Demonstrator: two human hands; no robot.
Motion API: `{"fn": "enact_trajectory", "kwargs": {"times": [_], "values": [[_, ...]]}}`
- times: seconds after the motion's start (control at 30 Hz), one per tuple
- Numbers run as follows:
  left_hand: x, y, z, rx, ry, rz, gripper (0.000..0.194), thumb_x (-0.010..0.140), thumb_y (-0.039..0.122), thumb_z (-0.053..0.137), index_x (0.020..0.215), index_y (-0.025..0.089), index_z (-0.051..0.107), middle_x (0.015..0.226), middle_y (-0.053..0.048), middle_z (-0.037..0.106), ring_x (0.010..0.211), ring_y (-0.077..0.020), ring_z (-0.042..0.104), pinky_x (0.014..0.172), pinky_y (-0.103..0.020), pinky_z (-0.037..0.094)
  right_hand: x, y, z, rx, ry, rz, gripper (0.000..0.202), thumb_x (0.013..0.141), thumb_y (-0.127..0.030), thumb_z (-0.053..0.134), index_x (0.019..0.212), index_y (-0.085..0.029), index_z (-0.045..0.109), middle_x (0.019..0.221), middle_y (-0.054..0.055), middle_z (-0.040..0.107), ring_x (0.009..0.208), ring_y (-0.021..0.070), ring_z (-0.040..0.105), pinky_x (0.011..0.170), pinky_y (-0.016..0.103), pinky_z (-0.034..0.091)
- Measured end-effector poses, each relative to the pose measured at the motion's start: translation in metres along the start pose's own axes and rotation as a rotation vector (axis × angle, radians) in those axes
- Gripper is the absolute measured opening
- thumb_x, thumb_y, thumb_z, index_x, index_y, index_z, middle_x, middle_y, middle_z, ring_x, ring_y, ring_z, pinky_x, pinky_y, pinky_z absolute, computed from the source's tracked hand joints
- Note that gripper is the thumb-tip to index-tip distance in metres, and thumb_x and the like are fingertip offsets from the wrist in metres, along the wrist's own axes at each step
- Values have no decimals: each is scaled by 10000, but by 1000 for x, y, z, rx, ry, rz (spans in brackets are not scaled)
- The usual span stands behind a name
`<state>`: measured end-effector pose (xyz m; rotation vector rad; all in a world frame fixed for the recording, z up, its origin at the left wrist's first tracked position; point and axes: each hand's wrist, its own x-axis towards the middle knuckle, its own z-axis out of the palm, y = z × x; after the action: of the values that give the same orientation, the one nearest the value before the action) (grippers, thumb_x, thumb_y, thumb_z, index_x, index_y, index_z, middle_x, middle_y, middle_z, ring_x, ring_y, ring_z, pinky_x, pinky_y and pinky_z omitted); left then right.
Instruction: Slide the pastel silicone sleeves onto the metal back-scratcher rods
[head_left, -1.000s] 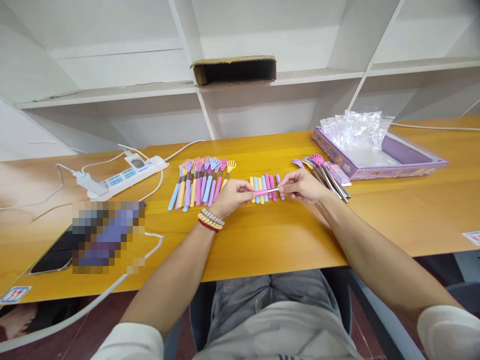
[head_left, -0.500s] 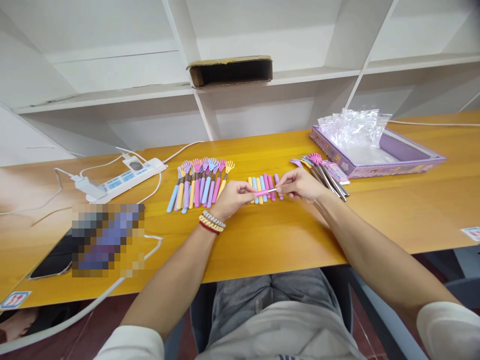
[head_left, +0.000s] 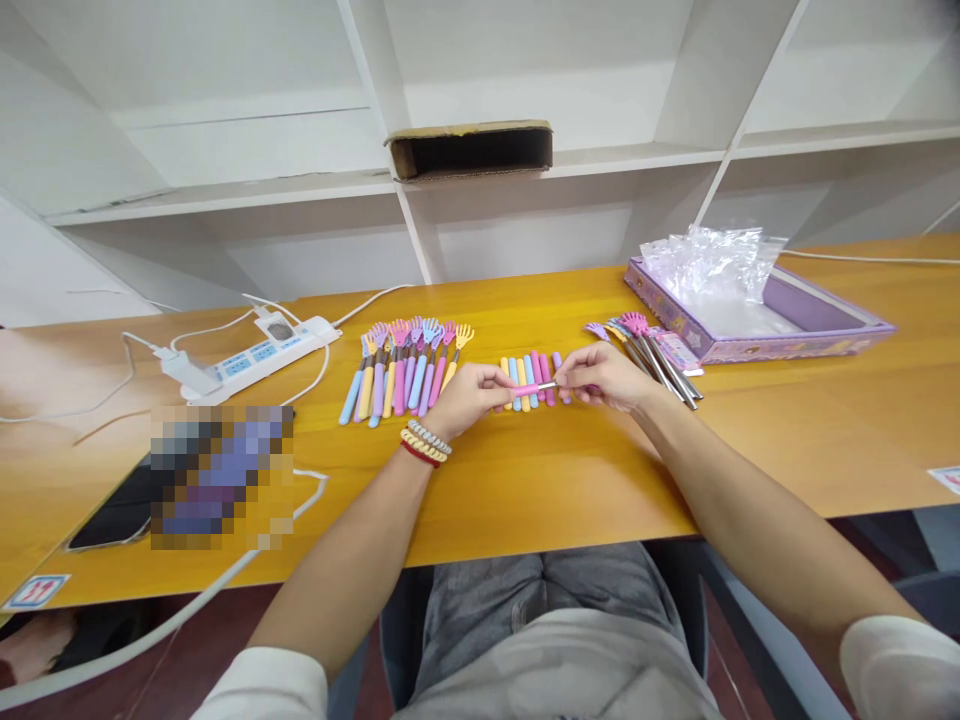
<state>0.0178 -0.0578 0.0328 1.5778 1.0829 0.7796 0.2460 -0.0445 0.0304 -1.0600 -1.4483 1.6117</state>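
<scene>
My left hand (head_left: 471, 396) is closed around a pink handle sleeve (head_left: 526, 390), held level just above the table. A thin metal rod (head_left: 548, 385) sticks out of the sleeve's right end. The fingers of my right hand (head_left: 604, 376) pinch that rod; whatever lies at its far end is hidden by the hand. Behind the hands, loose pink, yellow, blue and purple handle sleeves (head_left: 535, 364) lie in a row. To the left is a group of back scratchers (head_left: 400, 386) with coloured handles. Right of my right hand lie back scratchers with bare metal rods (head_left: 658, 368).
A purple box lid (head_left: 806, 349) holding clear plastic bags (head_left: 709, 262) stands at the back right. A power strip (head_left: 259, 358) with white cables and a dark phone (head_left: 112, 515) lie on the left. A cardboard box (head_left: 469, 152) sits on the white shelf above.
The view has shifted slightly. Both hands keep their hold on the pink sleeve and the rod, with little visible movement between them.
</scene>
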Motion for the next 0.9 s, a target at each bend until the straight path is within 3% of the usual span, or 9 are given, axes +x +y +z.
{"fn": "enact_trajectory", "kwargs": {"times": [0.23, 0.4, 0.53, 0.67, 0.9], "values": [[3, -4, 6, 213, 13, 145, 184, 731, 275, 634, 811, 116, 681, 585, -6, 600, 534, -95, 503, 501, -211, 344, 1, -7, -15, 182, 92, 17, 245, 709, -353, 625, 710, -108, 643, 632, 101, 701, 359, 133, 558, 247, 179, 285], [4, -7, 3, 312, 57, 198, 207, 760, 305, 614, 780, 119, 702, 620, -19, 629, 546, -100, 493, 509, -217, 350, 3, -2, -25, 241, -61, -43, 193, 632, -225, 598, 780, -108, 638, 725, 99, 720, 440, 164, 611, 293, 208, 405], [6, -7, -4, 340, 119, 209, 248, 746, 368, 647, 742, 126, 702, 623, -17, 630, 554, -100, 485, 520, -216, 345, 1, 0, -27, 287, -145, -129, 263, 567, -173, 559, 815, -123, 629, 800, 100, 727, 524, 166, 642, 380, 221, 472], [5, -8, -4, 394, 99, 222, 286, 779, 403, 616, 744, 130, 695, 648, -25, 638, 585, -108, 505, 545, -218, 358, -2, -5, -26, 308, -26, -178, 225, 601, -213, 562, 805, -143, 627, 842, 107, 722, 580, 144, 639, 439, 210, 482], [1, -10, 7, 540, 99, 281, 366, 833, 468, 541, 917, 152, 705, 554, 25, 522, 512, -92, 428, 504, -217, 294, 7, -2, -19, 365, 148, -64, 124, 643, -214, 550, 709, -141, 625, 708, 90, 707, 504, 123, 608, 434, 200, 500]]}}
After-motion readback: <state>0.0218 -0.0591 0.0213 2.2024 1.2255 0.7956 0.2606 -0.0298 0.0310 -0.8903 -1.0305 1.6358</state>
